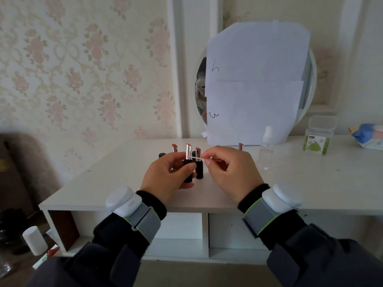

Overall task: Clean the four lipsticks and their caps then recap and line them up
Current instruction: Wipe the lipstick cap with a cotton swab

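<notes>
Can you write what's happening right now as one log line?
step: cleaning lipstick | left hand: holds uncapped lipstick | right hand: pinches cotton swab against its silver tube | caps: off

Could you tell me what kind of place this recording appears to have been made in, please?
Probably a bedroom or dressing corner at home. Floral wallpaper covers the wall, a round mirror, mostly papered over, leans behind a white dressing table, and uncapped lipsticks stand on it.

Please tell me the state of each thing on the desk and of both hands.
Left hand: grips held lipstick, uncapped, upright.
Right hand: pinches swab, tip on its silver tube.
Three other lipsticks: uncapped, standing.
Cap: off, on desk.
Spray bottle: upright, capped.
Swab box: lid closed.
</notes>
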`<state>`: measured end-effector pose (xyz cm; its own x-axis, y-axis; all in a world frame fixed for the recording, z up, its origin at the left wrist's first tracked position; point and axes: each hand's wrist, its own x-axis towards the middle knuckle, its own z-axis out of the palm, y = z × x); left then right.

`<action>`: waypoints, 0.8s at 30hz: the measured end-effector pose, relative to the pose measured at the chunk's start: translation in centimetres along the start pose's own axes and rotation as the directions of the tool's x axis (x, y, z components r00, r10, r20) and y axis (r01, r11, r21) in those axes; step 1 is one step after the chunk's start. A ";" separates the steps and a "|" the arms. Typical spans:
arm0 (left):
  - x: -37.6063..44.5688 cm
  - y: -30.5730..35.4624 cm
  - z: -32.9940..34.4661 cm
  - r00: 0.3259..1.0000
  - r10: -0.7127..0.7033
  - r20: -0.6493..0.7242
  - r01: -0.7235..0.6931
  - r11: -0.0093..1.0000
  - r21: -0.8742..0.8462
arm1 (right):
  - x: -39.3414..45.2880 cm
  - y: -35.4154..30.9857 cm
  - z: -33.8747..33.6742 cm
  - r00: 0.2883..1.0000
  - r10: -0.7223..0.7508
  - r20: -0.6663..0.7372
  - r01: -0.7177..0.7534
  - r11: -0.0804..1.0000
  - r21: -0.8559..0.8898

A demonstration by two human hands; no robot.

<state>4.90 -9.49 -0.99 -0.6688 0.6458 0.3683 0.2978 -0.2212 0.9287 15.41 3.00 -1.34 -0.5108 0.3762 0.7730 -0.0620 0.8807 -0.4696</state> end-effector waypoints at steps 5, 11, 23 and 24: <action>0.0 0.1 0.0 1.000 0.002 0.003 -0.002 1.000 0.007 | 0.0 0.1 0.0 0.999 -0.039 0.024 0.038 0.999 0.014; -0.1 0.1 0.1 1.000 0.003 0.013 -0.003 1.000 0.005 | 0.0 0.2 0.1 0.999 -0.032 0.025 0.033 0.999 -0.010; 0.0 0.0 0.0 1.000 -0.005 0.020 0.005 1.000 0.006 | -0.1 0.3 0.1 1.000 -0.014 0.014 0.015 0.999 -0.034; 0.0 0.0 0.1 1.000 -0.005 0.020 0.005 1.000 0.007 | -0.1 0.3 0.1 1.000 -0.014 0.004 0.014 0.999 -0.038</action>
<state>4.91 -9.43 -1.02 -0.6570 0.6611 0.3624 0.2993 -0.2124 0.9302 15.36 3.20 -1.60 -0.5133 0.3630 0.7776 -0.0362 0.8962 -0.4423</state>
